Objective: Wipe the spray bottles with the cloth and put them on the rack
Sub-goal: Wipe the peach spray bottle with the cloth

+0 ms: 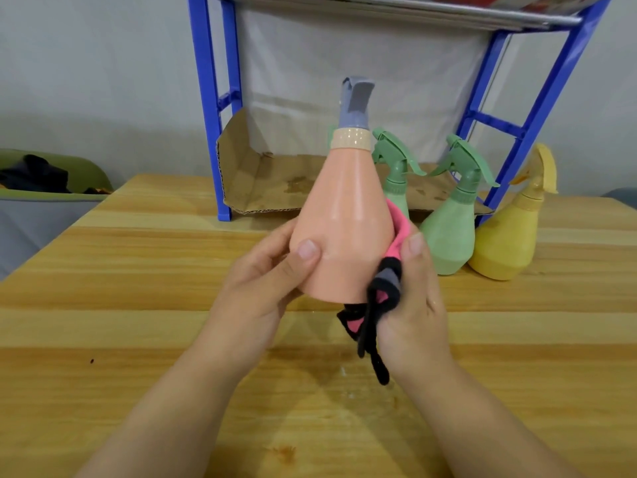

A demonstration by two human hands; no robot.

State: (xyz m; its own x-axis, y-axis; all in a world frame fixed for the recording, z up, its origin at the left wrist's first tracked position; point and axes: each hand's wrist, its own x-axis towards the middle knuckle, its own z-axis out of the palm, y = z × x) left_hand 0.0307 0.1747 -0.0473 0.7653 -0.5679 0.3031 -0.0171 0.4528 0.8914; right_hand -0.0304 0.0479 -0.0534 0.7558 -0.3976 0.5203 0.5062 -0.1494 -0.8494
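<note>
A peach spray bottle (344, 215) with a grey spray head is held up above the wooden table (138, 305). My left hand (265, 288) grips its lower body, thumb on the front. My right hand (413, 294) holds a pink and black cloth (386, 281) against the bottle's right side. Behind it stand two green spray bottles (448, 236) (396, 188), the nearer-to-centre one partly hidden. A yellow spray bottle (506, 236) stands at the right. The blue rack (213, 115) rises at the back of the table.
A sheet of brown cardboard (262, 181) lies under the rack. The rack's metal shelf (413, 12) shows at the top edge. A green and grey bin (44, 201) with dark cloth inside stands off the table's left. Small wet spots mark the table near my right wrist.
</note>
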